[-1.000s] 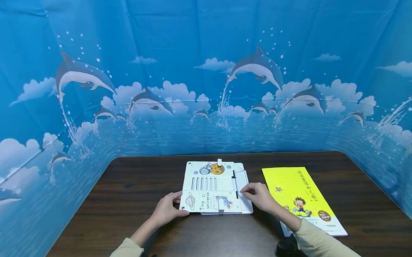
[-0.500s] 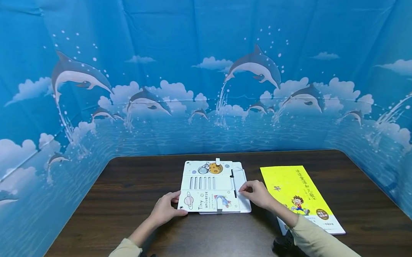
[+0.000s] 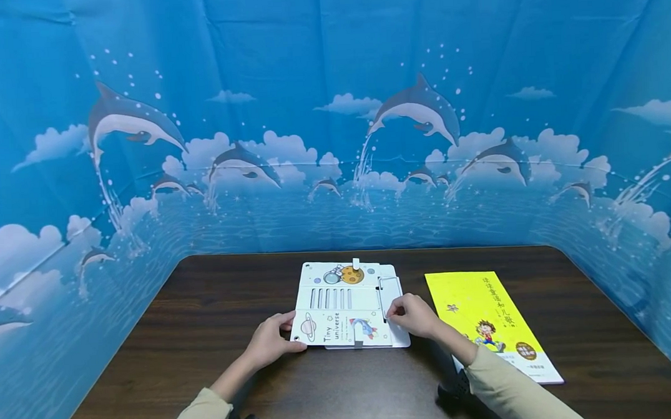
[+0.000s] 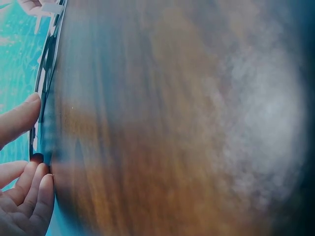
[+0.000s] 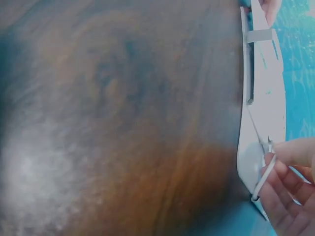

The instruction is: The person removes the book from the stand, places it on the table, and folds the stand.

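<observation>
A white folding book stand (image 3: 339,300), printed "Tiny universe" with a planet, an astronaut and a rocket, lies flat on the dark table. My left hand (image 3: 271,342) grips its near left corner; in the left wrist view the thumb is on one face and the fingertips are at the other. With thumb and fingers, my right hand (image 3: 414,316) pinches a thin white wire leg (image 5: 266,177) at the stand's right side. One end of that wire sits at the panel's edge in the right wrist view. The curled fingers partly cover the wire in the head view.
A yellow children's book (image 3: 480,309) lies to the right of the stand, partly under the right forearm. The dark wood table (image 3: 205,315) has rounded far corners. Behind it hangs a blue curtain (image 3: 302,223) with dolphins.
My right hand has shifted slightly left over the stand's edge, and the wire leg at its right side has swung a little. The left hand keeps its grip.
</observation>
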### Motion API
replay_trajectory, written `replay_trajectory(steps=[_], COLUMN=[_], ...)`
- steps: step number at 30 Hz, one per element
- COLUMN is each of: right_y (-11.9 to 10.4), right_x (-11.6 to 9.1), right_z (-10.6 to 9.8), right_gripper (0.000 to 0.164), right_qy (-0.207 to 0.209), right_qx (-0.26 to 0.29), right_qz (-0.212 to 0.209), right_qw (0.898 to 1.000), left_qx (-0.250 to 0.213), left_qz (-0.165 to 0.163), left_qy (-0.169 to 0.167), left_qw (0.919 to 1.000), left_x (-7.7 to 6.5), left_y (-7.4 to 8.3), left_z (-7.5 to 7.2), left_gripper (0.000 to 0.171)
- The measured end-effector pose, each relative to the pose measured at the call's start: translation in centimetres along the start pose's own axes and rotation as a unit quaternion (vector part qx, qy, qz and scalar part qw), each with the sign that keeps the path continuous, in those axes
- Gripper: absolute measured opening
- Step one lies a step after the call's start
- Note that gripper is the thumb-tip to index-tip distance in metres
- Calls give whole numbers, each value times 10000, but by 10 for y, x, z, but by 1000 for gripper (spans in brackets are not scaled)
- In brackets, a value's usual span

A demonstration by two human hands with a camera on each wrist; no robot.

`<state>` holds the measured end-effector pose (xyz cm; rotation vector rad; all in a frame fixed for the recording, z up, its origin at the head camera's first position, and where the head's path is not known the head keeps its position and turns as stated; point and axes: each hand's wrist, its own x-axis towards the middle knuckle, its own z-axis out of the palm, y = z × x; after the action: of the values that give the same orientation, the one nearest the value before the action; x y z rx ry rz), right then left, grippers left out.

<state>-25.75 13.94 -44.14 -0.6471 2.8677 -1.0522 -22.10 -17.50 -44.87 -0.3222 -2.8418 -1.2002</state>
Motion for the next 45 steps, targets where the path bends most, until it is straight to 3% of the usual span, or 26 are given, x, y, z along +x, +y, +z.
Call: replay_trajectory(steps=[8,13,17,21,30,40,45], right_y=[-5,-16,-29,-35,-34,-37,-41], right_x=[-2,-7,-9,-7,-2,-2,10], right_z=[1,6,16,26,29,29,22], right_gripper=[4,8,17,26,31,30,29], right_qy=[98,413,8,-323,-204,-286,-699], right_qx=[86,284,564,572,-235,-244,-265], right_qz=[209,-333,-819,-941,-1361,-1275,-1296], right_qw=[9997,9982,9950,9934,9902,9911,9887], left_qx=[33,50,62,71,48,10,47], left_qz=[-52,-17,0,20,-17,-37,-36], left_qy=[-24,-23,11,9,3,12,15], left_qw=[10000,10000,10000,10000,10000,10000,10000], left_x=[2,2,2,3,2,0,0], left_y=[1,2,1,0,2,1,-1], left_z=[0,0,0,2,2,1,-1], left_gripper=[70,70,70,70,69,69,70])
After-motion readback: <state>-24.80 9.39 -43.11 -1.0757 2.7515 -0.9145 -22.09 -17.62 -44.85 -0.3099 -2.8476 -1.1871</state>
